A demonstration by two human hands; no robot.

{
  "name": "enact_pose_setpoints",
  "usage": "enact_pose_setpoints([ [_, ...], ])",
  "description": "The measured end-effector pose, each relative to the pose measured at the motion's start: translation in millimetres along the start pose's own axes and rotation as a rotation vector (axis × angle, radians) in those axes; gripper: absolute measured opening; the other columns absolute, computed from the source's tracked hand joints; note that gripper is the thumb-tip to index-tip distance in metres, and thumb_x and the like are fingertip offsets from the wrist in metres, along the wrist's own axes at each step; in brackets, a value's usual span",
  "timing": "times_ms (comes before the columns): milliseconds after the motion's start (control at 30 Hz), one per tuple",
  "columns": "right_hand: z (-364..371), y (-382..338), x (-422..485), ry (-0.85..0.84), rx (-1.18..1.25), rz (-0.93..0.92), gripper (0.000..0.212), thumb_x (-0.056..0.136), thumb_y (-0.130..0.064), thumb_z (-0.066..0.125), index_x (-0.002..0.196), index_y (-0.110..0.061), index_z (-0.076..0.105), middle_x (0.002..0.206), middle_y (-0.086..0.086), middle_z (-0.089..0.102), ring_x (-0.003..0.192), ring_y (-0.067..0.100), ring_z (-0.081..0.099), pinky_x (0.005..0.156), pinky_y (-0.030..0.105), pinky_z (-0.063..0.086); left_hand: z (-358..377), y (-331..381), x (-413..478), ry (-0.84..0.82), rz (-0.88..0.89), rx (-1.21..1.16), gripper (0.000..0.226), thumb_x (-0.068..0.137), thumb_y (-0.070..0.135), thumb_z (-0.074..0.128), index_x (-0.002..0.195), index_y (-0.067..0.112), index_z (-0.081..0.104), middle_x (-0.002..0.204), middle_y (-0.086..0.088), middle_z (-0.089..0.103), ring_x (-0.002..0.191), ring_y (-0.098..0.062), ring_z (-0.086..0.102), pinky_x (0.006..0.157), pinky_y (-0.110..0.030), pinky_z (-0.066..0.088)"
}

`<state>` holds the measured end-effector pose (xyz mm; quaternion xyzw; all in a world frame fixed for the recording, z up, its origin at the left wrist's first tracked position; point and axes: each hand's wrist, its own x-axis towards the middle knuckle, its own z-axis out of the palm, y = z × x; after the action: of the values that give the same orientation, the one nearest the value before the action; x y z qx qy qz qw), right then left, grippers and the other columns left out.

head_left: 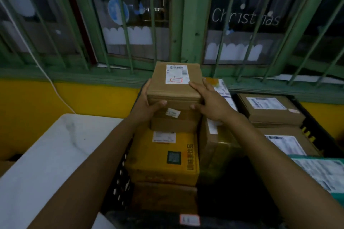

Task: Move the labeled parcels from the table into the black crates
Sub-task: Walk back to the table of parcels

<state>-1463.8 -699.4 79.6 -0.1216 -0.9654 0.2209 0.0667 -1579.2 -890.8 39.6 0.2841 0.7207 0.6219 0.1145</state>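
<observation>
Table [46, 154] at far left: white marbled top, no parcels visible on the part in frame.

Left hand [147, 106] clamps the left side of the held parcel [175, 83], fingers [160, 103] curled under the near-left edge and pressed together, thumb side up the left face. Right hand [208, 102] mirrors it on the right: fingers lie flat over the near-right top edge, thumb tucked under the near face. Both grip equally; neither hand is nearer.

Held parcel: flat brown carton, white label face-up with a red-outlined box, long axis running away from the person toward the barred window [130, 24]. It sits centred between the hands, raised above the stack in the left crate [119, 182]. Can't tell whether its underside touches the smaller brown box [173, 122] below or hangs just clear.

Key relation: parcel is directly over that stack, so my read is the next move is straight down, no lateral shift.

Left crate contents: small brown box on top, yellow carton [163, 156] under it, another brown box lower, a tall carton [214, 135] standing along the right side. Looks nearly full; added height may make the stack tippy.

Right crate [312, 128]: two labeled brown cartons flat, plus a teal mailer [320, 173] at the near edge.
</observation>
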Motion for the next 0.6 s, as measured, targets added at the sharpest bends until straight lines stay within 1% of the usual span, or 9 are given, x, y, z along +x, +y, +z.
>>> enact_pose_setpoints([
  [100,-1.4,5.0,14.3,0.001,-0.037,0.004,0.077,0.091,-0.027,0.064,0.152,-0.035,0.018,0.162,0.011,-0.003,0.142,0.038,0.025,0.112,0.047,0.032,0.3,-5.3,16.0,-0.001,-0.025,-0.026,0.091,0.084,0.002,0.067,0.152,0.016,0.008,0.146,-0.008,0.039,0.127,-0.019,0.045,0.098,-0.037,0.047],
  [167,1.0,5.4,16.2,0.013,-0.009,0.006,0.076,0.091,-0.026,0.064,0.152,-0.035,0.018,0.162,0.01,-0.003,0.143,0.037,0.025,0.111,0.047,0.033,-0.1,-7.3,19.1,-0.002,-0.033,-0.036,0.09,0.084,0.002,0.067,0.151,0.017,0.008,0.144,-0.006,0.04,0.127,-0.019,0.046,0.098,-0.037,0.048],
  [267,1.9,1.3,11.5,0.035,0.052,0.032,0.078,0.09,-0.024,0.065,0.152,-0.033,0.018,0.162,0.008,-0.001,0.144,0.033,0.023,0.112,0.044,0.032,2.4,-1.5,11.7,0.008,-0.034,-0.005,0.081,0.084,0.006,0.068,0.148,0.016,0.018,0.139,-0.005,0.044,0.127,-0.022,0.047,0.094,-0.033,0.05],
  [300,1.5,-0.5,7.8,0.062,0.07,0.041,0.078,0.09,-0.023,0.065,0.152,-0.03,0.018,0.162,0.007,0.005,0.143,0.032,0.025,0.112,0.043,0.032,4.3,2.3,6.7,0.034,-0.033,0.029,0.081,0.084,0.01,0.07,0.148,0.013,0.019,0.141,-0.008,0.043,0.129,-0.024,0.045,0.097,-0.035,0.048],
  [367,3.9,-1.4,-4.7,0.182,0.148,0.057,0.075,0.09,-0.021,0.065,0.152,-0.023,0.022,0.157,0.008,0.025,0.138,0.029,0.034,0.108,0.038,0.035,9.0,10.4,-10.3,0.151,-0.015,0.146,0.089,0.083,0.024,0.073,0.15,0.007,0.016,0.148,-0.014,0.036,0.136,-0.027,0.038,0.106,-0.038,0.04],
  [433,9.1,-2.7,-26.8,0.331,0.322,0.13,0.064,0.091,-0.02,0.063,0.148,-0.021,0.032,0.145,0.008,0.045,0.13,0.026,0.045,0.096,0.032,0.039,11.3,21.5,-33.8,0.278,0.083,0.272,0.085,0.079,0.036,0.061,0.148,0.002,0.022,0.151,-0.017,0.031,0.139,-0.03,0.03,0.112,-0.042,0.03],
  [500,15.3,-1.7,-54.9,0.425,0.5,0.238,0.05,0.092,-0.022,0.062,0.139,-0.021,0.045,0.129,0.006,0.057,0.121,0.024,0.053,0.088,0.031,0.043,14.0,31.8,-55.8,0.338,0.279,0.403,0.064,0.085,0.029,0.055,0.14,0.001,0.039,0.15,-0.019,0.033,0.14,-0.032,0.029,0.114,-0.037,0.023],
  [567,18.8,-1.0,-85.7,0.481,0.616,0.315,0.034,0.092,-0.022,0.063,0.126,-0.019,0.056,0.113,0.005,0.062,0.108,0.022,0.06,0.085,0.03,0.05,24.4,40.1,-74.5,0.273,0.44,0.451,0.042,0.091,0.016,0.058,0.131,0.004,0.053,0.146,-0.015,0.041,0.137,-0.027,0.034,0.11,-0.025,0.021],
  [600,20.1,-1.9,-103.6,0.515,0.67,0.337,0.026,0.092,-0.02,0.063,0.118,-0.019,0.06,0.108,0.006,0.065,0.101,0.019,0.063,0.082,0.026,0.052,32.5,42.9,-83.9,0.2,0.479,0.429,0.036,0.092,0.013,0.058,0.128,0.007,0.057,0.142,-0.012,0.047,0.133,-0.021,0.038,0.107,-0.019,0.022],
])
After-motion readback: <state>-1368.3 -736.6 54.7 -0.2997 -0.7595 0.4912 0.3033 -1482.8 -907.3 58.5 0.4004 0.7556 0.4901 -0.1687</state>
